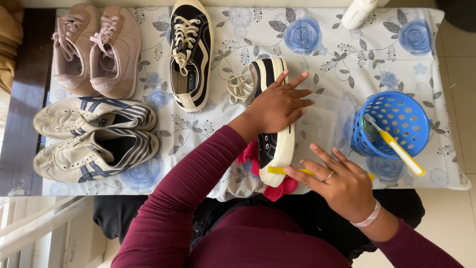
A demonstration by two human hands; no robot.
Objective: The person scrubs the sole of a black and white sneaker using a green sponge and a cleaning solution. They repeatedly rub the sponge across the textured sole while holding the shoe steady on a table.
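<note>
A person in maroon sleeves sat at a table covered by a white plastic cloth printed with blue roses (347, 59). In the middle of the frame the left hand (277, 106) lay flat, fingers spread, pressing down on a black canvas sneaker with a cream rubber sole (275, 144), which was turned on its side with its loose cream lace bunched at the upper end. Under the sneaker's lower end, at the table's near edge, a crumpled pink cloth (277, 191) showed.

At the lower right of centre the right hand (337, 183), wearing a ring and a pale wristband, closed its fingers around a thin yellow handle (280, 170) whose end touched the sneaker's sole; what sort of tool it was I could not tell.

To the right stood a round blue plastic basket with holes (411, 106), holding a toothbrush with a yellow and white handle (396, 146) that leaned out over its rim. At the top right edge a white plastic bottle (358, 12) lay partly out of frame.

The matching black sneaker (191, 54) sat at top centre, with a small rectangular dark label on its insole. A pair of dusty pink lace-up sneakers (96, 49) filled the upper left, and below them lay a pair of worn white sneakers with navy stripes (94, 136).
</note>
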